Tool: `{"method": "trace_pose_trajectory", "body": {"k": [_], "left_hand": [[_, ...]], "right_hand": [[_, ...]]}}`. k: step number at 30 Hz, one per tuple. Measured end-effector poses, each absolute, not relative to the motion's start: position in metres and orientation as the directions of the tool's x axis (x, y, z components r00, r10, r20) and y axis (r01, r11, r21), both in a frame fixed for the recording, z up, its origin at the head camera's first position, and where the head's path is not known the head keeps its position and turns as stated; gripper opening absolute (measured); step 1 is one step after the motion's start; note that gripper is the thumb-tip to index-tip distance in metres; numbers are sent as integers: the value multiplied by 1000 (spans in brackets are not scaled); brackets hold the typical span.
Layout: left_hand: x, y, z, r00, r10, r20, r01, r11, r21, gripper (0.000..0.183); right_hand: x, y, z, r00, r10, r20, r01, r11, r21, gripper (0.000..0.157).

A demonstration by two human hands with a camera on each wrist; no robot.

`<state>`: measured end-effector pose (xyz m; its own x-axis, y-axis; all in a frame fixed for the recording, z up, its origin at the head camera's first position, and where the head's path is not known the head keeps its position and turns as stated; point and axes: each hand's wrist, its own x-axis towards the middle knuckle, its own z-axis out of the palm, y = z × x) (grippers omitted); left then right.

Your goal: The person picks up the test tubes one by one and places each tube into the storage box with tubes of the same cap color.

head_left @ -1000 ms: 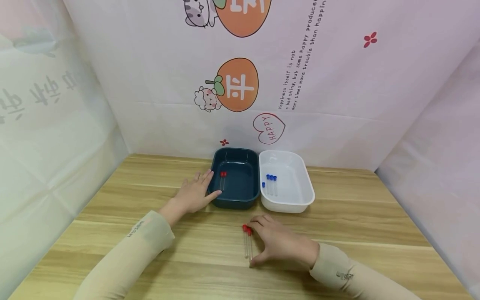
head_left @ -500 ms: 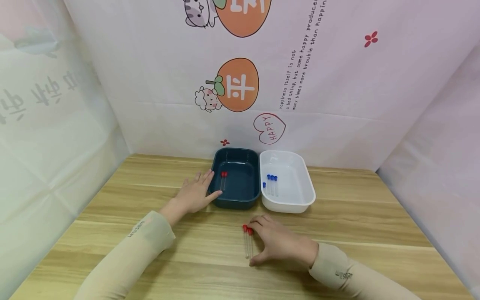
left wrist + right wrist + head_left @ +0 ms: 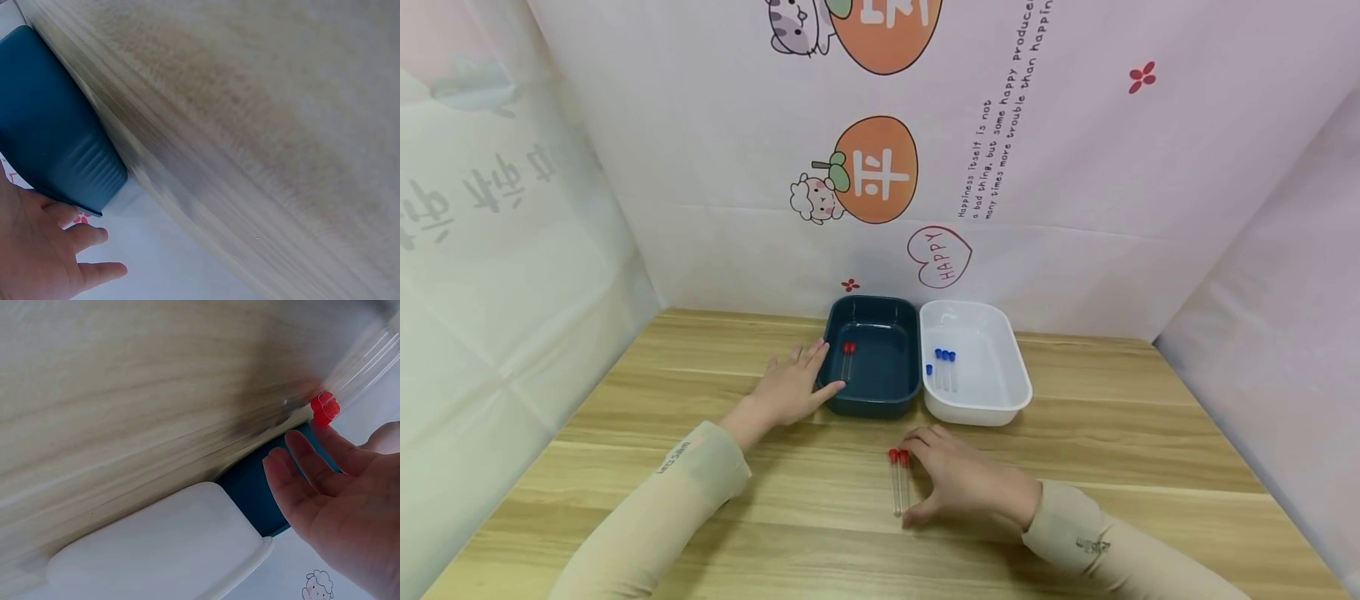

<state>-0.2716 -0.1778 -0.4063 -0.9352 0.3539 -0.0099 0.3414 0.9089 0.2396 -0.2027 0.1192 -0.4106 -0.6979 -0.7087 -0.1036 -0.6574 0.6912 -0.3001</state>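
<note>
Two clear test tubes with red caps (image 3: 898, 457) lie side by side on the table in front of the bins. My right hand (image 3: 962, 477) curves around the right-hand test tube (image 3: 905, 485), a forefinger at its red cap and the thumb at its lower end. In the right wrist view a fingertip meets the red caps (image 3: 325, 408). My left hand (image 3: 788, 390) spreads its fingers along the left side of the dark blue bin (image 3: 868, 407), its thumb at the front left rim. Inside that bin lie two more red-capped test tubes (image 3: 847, 360).
Right beside the blue bin stands a white bin (image 3: 976, 414) holding several blue-capped test tubes (image 3: 945, 371). Both bins are near the printed cloth backdrop (image 3: 737, 275) at the back of the wooden table (image 3: 1120, 417). Light cloth hangs on both sides.
The right hand has shifted slightly, and the right-hand tube has moved with it, so the two red caps are now nearly level. The left hand and the bins stay put.
</note>
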Motion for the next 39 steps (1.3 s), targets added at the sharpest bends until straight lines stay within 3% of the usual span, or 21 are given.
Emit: {"method": "trace_pose_trajectory", "body": {"k": [21,39], "left_hand": [[-272,-178,-406,-938,346,-12,334,911,241,86],[-273,-178,-408,-936,351,-5,341,913,226,87]], "right_hand": [[-208,120,-369,-676,-736,-24,-707,658,-260,88],[-230,112,-330,-725,-689,12,-669,699,-251,91]]}}
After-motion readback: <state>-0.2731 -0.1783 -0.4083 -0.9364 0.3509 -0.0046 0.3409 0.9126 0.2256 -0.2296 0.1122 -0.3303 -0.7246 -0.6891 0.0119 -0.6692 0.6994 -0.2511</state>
